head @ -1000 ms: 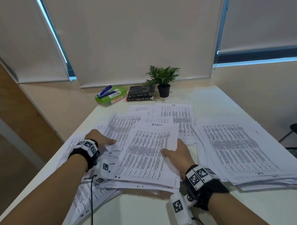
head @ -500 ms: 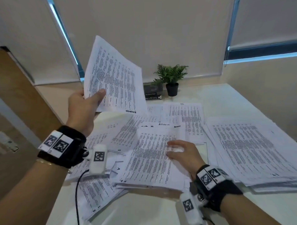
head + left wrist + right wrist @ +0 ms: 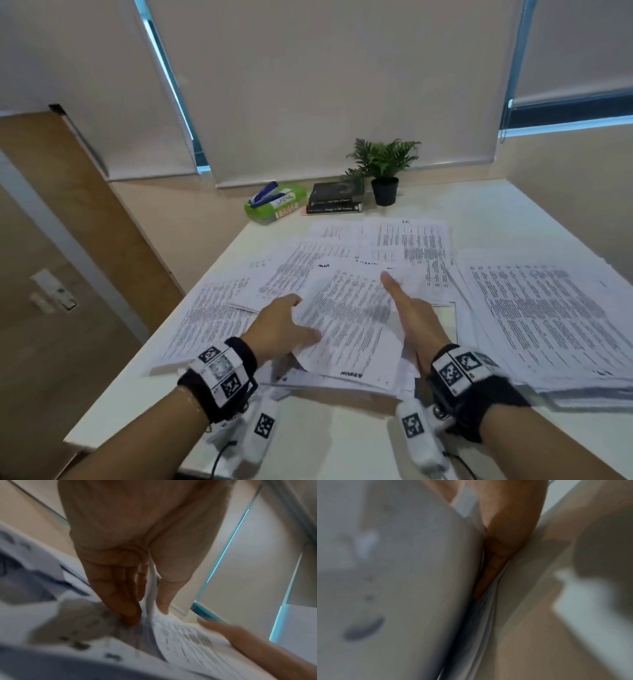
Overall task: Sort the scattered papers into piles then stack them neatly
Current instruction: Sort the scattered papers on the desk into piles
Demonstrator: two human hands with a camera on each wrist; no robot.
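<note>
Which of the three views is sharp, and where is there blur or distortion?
Head view: mostly sharp, printed sheet shows text lines, blind edges bend from the wide lens. Left wrist view: left hand clear, papers smeared. Right wrist view: heavily blurred, only one finger recognisable.

arms bare | black wristbands (image 3: 219, 380) with white checker-marker tags | white camera pods (image 3: 262, 426) | black cable (image 3: 219, 459)

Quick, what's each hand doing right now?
Left hand: pinching the top sheet by its edge.
Right hand: open, fingers straight along that sheet's other side.
</note>
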